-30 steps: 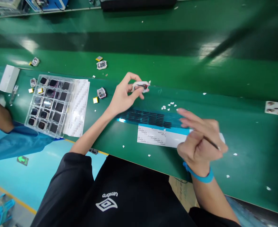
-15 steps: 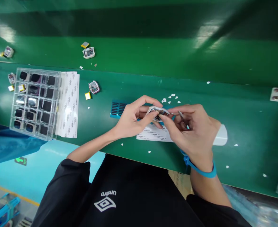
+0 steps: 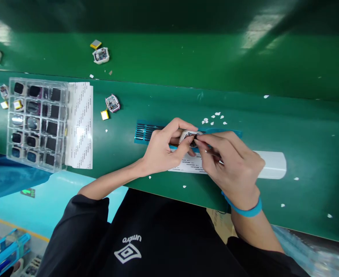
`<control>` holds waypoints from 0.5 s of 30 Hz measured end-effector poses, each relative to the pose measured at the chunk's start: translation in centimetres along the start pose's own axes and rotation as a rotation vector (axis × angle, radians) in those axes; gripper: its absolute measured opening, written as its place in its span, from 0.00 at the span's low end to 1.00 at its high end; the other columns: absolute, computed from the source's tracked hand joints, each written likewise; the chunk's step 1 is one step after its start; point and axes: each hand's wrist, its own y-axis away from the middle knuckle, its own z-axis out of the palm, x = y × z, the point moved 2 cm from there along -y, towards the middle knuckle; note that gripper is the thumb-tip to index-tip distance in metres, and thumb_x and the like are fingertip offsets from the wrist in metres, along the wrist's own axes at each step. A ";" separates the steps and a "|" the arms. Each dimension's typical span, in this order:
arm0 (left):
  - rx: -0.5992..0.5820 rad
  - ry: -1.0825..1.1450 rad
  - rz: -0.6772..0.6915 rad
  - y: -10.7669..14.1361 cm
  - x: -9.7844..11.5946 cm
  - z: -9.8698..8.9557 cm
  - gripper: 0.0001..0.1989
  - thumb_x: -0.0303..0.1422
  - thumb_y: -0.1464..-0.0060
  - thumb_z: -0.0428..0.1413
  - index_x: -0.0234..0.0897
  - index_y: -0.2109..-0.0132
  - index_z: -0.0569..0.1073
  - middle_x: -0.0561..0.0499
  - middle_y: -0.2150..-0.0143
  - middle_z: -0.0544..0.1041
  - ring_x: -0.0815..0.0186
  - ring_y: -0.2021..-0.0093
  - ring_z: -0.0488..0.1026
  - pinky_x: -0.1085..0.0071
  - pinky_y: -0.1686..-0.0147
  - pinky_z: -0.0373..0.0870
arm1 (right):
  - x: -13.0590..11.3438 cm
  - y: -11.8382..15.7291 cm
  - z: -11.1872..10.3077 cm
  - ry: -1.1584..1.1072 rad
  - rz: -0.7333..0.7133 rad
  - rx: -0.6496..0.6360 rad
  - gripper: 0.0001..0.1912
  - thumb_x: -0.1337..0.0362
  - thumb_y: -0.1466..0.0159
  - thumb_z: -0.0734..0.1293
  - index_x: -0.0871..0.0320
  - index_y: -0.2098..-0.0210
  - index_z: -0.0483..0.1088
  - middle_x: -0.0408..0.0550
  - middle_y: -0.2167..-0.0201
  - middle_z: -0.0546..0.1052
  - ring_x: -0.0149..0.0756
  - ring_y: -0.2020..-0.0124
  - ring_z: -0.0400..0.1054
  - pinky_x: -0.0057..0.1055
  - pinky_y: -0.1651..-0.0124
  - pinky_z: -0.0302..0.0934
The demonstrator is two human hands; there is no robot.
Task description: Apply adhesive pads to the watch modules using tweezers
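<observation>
Between thumb and fingers, my left hand [image 3: 165,148] grips a small white watch-like case [image 3: 186,134] with its inner parts facing up. My right hand [image 3: 234,161], with a blue band at the wrist, is closed around a thin metal tool [image 3: 212,153]; its fingertips touch the case's right side and partly hide it. Under and behind the hands lie a blue strip with dark slots [image 3: 143,132] and a white printed sheet [image 3: 188,165]. Several small white tabs [image 3: 215,116] are scattered just beyond my right hand.
A clear compartment tray [image 3: 38,123] with dark square pieces stands at the left, beside printed white sheets [image 3: 81,127]. Open cases with yellow batteries lie around, one [image 3: 112,103] nearer the middle. A person's blue sleeve [image 3: 13,173] is at the left edge.
My right hand has turned, its fingers now bent over the case's right side and the tool lower. My left hand still holds the case. The whole view has shifted slightly.
</observation>
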 end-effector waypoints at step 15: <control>-0.213 -0.001 -0.181 -1.0 0.4 -1.2 0.06 0.30 0.35 0.56 0.35 0.56 0.77 0.55 0.73 0.75 0.72 0.81 0.76 0.79 0.85 0.62 | 0.9 0.1 0.1 -0.140 0.038 0.158 0.15 0.75 0.36 0.74 0.50 0.54 0.76 0.43 0.61 0.82 0.33 0.66 0.77 0.31 0.70 0.69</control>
